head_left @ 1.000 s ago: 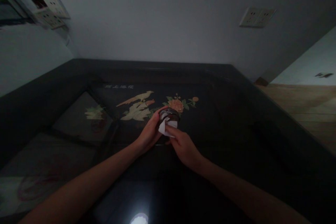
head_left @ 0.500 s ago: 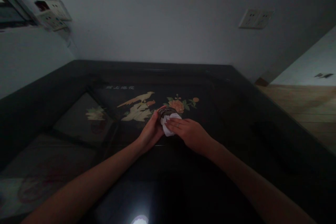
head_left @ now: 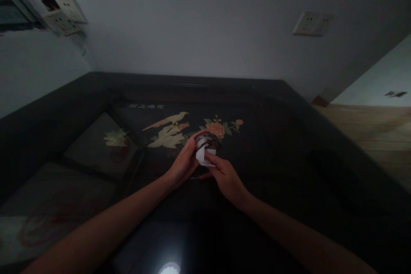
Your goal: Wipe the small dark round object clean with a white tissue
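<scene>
A small dark glass jar (head_left: 208, 141) stands on the glossy black table (head_left: 276, 145), just in front of the painted bird-and-flower picture. My left hand (head_left: 183, 164) is wrapped round the jar's left side. My right hand (head_left: 224, 176) pinches a folded white tissue (head_left: 203, 157) and presses it against the jar's near side. Both hands are closed. The room is dim, so what is inside the jar cannot be made out.
The table top bears an inlaid bird (head_left: 167, 120) and an orange flower (head_left: 215, 129). Wall sockets sit at the upper left (head_left: 62, 15) and upper right (head_left: 313, 22). A wooden floor (head_left: 369, 128) lies to the right. A bright lamp reflection (head_left: 169, 268) shows near the front edge.
My right hand, laid over the jar's top with the tissue half a second ago, has drawn back down to the jar's near side. The left hand has kept its hold.
</scene>
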{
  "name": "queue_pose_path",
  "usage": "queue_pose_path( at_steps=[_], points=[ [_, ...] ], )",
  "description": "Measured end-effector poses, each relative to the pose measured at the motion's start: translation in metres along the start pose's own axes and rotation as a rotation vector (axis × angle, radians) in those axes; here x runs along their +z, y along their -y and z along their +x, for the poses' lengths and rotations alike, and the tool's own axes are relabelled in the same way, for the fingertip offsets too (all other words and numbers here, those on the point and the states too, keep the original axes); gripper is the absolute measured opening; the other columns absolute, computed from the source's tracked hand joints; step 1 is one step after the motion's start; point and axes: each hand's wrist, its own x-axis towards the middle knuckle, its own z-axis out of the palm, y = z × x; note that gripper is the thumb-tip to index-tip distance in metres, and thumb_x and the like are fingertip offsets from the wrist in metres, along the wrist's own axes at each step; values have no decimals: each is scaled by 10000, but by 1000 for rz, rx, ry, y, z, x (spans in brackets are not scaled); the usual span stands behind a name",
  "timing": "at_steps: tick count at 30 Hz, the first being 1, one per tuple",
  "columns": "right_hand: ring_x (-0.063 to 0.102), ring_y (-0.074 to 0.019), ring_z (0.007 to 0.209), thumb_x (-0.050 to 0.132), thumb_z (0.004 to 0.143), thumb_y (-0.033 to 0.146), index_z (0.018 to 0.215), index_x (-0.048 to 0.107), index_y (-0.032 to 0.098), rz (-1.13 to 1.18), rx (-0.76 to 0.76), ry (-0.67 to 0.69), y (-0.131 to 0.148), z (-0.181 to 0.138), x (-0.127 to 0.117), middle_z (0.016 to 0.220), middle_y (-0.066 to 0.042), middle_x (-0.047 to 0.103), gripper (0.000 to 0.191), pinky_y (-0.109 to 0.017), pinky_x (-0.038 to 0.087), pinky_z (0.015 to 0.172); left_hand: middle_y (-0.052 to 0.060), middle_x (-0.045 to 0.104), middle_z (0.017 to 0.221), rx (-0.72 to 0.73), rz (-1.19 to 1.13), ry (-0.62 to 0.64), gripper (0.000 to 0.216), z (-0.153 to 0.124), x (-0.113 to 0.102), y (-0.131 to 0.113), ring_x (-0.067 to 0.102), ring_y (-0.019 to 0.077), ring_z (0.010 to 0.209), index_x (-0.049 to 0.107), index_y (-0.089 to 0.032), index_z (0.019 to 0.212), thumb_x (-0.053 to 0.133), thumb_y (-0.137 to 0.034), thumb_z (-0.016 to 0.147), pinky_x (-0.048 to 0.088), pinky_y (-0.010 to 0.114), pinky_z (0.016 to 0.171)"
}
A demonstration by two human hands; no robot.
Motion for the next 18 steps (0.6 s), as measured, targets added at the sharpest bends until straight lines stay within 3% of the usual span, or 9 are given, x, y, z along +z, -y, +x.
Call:
queue_pose_path(
  at_steps=[2, 5, 7, 9, 12, 18],
  points=[
    [643, -188, 1057, 336, 804, 14, 1335, 519, 230, -95, -34, 19, 3, 2, -5, 1268, -30, 627, 602, -334, 601, 805, 88, 653, 1150, -23, -32, -5, 455, 1, -1, 0, 605, 225, 1071, 520, -219, 1272, 570, -433, 874, 439, 339, 945],
    [561, -219, 1203, 375, 805, -13, 1267, 586, 167, -555, -190, 107, 10, 6, -24, 1268, -90, 629, 538, -416, 467, 1017, 73, 654, 1148, -72, -94, -32, 400, 3, -1, 0, 603, 213, 1067, 533, -226, 1248, 549, -410, 893, 436, 350, 957],
    [557, -239, 1210, 394, 850, 15, 1234, 610, 160, -869, -259, 204, 15, 8, -37, 1268, -114, 625, 464, -448, 464, 1006, 59, 643, 1177, -90, -132, -35, 368, 4, -2, 0, 597, 197, 1070, 545, -234, 1235, 545, -387, 900, 436, 341, 960],
    [538, -252, 1231, 424, 870, 38, 1218, 621, 158, -1041, -308, 238, 18, 10, -47, 1276, -121, 617, 418, -449, 476, 981, 44, 634, 1196, -108, -169, -25, 352, 4, -2, -2, 594, 185, 1067, 555, -248, 1225, 544, -384, 900, 441, 333, 954],
    [535, -229, 1236, 424, 854, 20, 1226, 617, 166, -1038, -289, 231, 19, 13, -56, 1271, -108, 625, 444, -410, 460, 1006, 42, 643, 1172, -162, -199, 22, 336, 3, -3, -5, 606, 185, 1039, 570, -249, 1198, 563, -362, 882, 447, 348, 951],
    [594, -193, 1161, 396, 747, -25, 1208, 632, 191, -681, -200, 129, 20, 16, -62, 1225, -73, 658, 560, -393, 440, 1029, 86, 641, 1180, -153, -123, 146, 389, 0, -3, -6, 595, 208, 1100, 594, -173, 1156, 680, -161, 776, 373, 367, 1057]
  ],
)
